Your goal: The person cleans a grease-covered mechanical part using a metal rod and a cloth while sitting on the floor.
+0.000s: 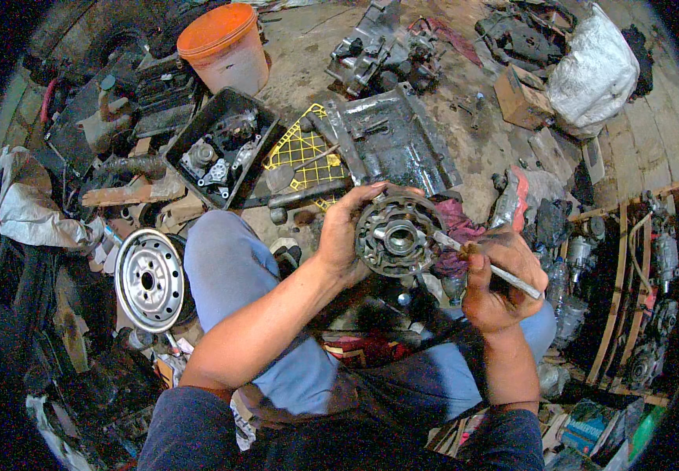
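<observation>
the round metal part (386, 235) sits just right of the middle of the frame, held up above the lap by the left hand (339, 239), whose fingers are curled around its upper and left edge, open only as far as its thickness requires. at its right side the right hand (504, 286) has its thumb and fingers closed on a thin pale rod (516, 281), the tip laid at the part's rim; whether it presses there, i cannot tell. as far as one can judge, the part is already off any assembly and work on it is under way, not finished: its face still looks dark and grimy in the recesses, while the hub at its centre shines. how much of the far side is done is hidden. toward the upper left, the black tray (195, 122) holds loose metal parts, and right of it lies an oily metal pan (418, 149); nothing visible there is joined to the held part.
</observation>
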Demonstrator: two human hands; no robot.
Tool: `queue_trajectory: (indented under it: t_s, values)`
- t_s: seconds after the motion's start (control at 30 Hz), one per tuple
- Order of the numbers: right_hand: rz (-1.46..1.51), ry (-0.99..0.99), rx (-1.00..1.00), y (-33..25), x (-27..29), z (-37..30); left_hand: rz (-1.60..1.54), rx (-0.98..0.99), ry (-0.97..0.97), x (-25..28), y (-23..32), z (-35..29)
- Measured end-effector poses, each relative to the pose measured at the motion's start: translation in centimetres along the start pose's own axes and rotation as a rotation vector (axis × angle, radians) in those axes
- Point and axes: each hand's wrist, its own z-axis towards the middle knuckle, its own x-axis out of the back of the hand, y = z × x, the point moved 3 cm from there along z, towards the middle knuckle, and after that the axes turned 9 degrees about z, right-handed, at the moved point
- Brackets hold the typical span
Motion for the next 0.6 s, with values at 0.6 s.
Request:
queue_trajectory:
  t_s: [0.6]
  values:
    - [0.028, 0.058, -0.080, 1.0, -1.7, -3.7, 0.083, -0.276, 0.146, -0.4, 0.6, -0.5]
